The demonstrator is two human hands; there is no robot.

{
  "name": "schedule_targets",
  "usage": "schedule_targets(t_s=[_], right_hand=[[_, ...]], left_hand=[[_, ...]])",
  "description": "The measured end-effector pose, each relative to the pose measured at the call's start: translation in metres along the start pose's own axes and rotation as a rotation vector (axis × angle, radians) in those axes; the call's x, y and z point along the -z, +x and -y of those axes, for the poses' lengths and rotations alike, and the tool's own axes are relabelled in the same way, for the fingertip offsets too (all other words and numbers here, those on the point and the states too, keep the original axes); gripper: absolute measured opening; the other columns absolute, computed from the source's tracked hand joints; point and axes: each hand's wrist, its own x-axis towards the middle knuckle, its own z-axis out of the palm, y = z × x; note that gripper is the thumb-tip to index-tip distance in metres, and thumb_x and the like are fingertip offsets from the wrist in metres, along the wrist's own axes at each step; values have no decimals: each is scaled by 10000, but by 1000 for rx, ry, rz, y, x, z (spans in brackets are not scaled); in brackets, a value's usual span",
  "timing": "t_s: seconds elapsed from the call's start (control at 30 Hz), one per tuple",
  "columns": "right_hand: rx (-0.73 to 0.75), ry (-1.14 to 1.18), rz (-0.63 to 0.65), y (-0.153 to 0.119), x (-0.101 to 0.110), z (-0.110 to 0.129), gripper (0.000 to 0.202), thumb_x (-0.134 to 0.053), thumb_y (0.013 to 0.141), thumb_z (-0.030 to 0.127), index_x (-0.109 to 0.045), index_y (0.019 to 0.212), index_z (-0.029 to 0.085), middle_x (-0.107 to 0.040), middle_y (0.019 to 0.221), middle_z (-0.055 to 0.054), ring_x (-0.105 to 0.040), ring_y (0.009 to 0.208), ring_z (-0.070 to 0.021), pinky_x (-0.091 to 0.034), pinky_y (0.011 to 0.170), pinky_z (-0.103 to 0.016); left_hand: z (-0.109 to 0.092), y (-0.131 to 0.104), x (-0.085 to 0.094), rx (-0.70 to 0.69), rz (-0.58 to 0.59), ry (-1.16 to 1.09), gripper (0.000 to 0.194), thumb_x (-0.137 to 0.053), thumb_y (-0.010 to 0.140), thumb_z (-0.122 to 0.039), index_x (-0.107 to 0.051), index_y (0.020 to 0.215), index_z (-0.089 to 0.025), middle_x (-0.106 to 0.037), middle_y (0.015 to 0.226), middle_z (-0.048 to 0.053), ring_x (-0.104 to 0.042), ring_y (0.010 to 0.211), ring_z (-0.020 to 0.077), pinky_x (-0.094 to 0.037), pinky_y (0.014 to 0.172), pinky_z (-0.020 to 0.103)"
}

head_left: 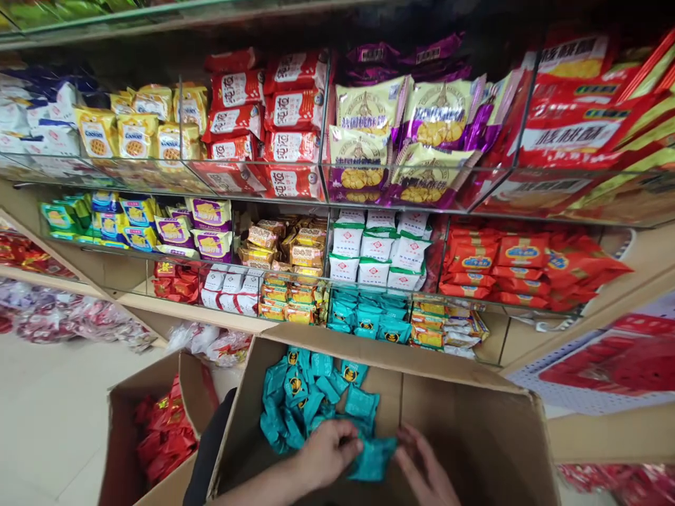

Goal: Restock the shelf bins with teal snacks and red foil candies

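Observation:
A teal snack packet [372, 461] is held between my two hands inside a large cardboard box [464, 422]. My left hand [325, 451] pinches its left end between thumb and fingers. At the other end, the thumb and fingers of my right hand [425, 469] close on the packet's edge, slightly blurred. Behind and left of my hands, a loose heap of matching teal packets [295, 397] lies in the box, some showing a dark round logo with yellow. More teal packets [363, 314] stand stacked on the low shelf just beyond the box.
Glass-fronted shelves hold red packets [291, 109], cream-and-purple biscuit packets [363, 158], white packets [375, 247] and orange-red packets [522, 256]. A smaller carton [124, 422] with red packets [167, 436] sits on the floor at left. My dark-clothed leg [211, 450] is between the boxes.

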Motion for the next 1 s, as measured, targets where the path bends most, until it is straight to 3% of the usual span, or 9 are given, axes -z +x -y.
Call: schedule_targets(t_s=[0.1,0.2,0.27,0.43,0.57,0.63,0.77,0.9,1.0], right_hand=[[-134,230,-139,2,0,39,434,-469,739,492,-569,1042,198,-644,1000,-82,-602,898,-218,-500,716,-299],[-150,268,-172,9,1,68,417,-445,738,536,-630,789,166,-637,668,-27,-575,621,-176,-460,550,-249],[-150,261,-203,12,2,77,437,-413,750,548,-611,707,160,-559,534,6,-503,510,-150,-404,470,-235],[-66,46,-304,10,7,81,421,-388,769,533,-572,654,171,-549,548,-5,-495,531,-156,-387,493,-239],[126,-78,-338,1,8,85,357,-422,776,473,-593,637,193,-588,572,-22,-516,522,-151,-409,523,-244],[209,-15,-313,-4,9,89,288,-454,774,427,-629,726,203,-641,712,-50,-576,647,-172,-448,618,-258],[116,328,-236,-10,13,100,290,-541,734,407,-611,963,242,-574,1123,-74,-501,1057,-230,-430,856,-336],[-103,759,-42,-10,17,115,438,-554,719,447,-504,1129,303,-564,1149,-59,-556,976,-236,-495,735,-387],[-119,846,-38,-8,18,123,515,-629,680,367,-460,1165,334,-596,1077,-28,-586,891,-204,-508,685,-358]], left_hand=[[-29,3,1,88,17,-407,327,-482,722,-467,-504,620,-156,-419,526,-47,-379,519,82,-314,516,205],[-54,7,2,111,18,-686,377,-539,670,-508,-446,578,-154,-438,497,-42,-389,481,73,-325,507,206],[-62,8,2,121,-11,-762,394,-552,658,-517,-428,558,-157,-451,468,-37,-395,446,71,-325,483,207],[-66,2,-2,176,-120,-889,427,-588,615,-552,-441,593,-152,-429,470,-58,-398,433,55,-340,466,192],[-73,-6,3,385,196,-1193,517,-451,667,-645,-485,897,-183,-538,701,-6,-571,583,129,-420,528,237],[-79,-10,11,387,280,-1267,483,-454,707,-588,-485,953,-174,-564,805,39,-594,653,148,-434,567,246],[-94,-16,28,91,69,-1106,378,-673,620,-237,-503,953,-188,-516,1034,48,-549,782,114,-436,645,221],[-105,-16,38,-89,56,-831,591,-667,623,-178,-395,1145,-233,-489,1077,63,-550,802,130,-447,680,253],[-106,-13,39,-128,0,-762,706,-663,634,-198,-309,1243,-253,-441,1154,85,-528,869,141,-435,759,286]])
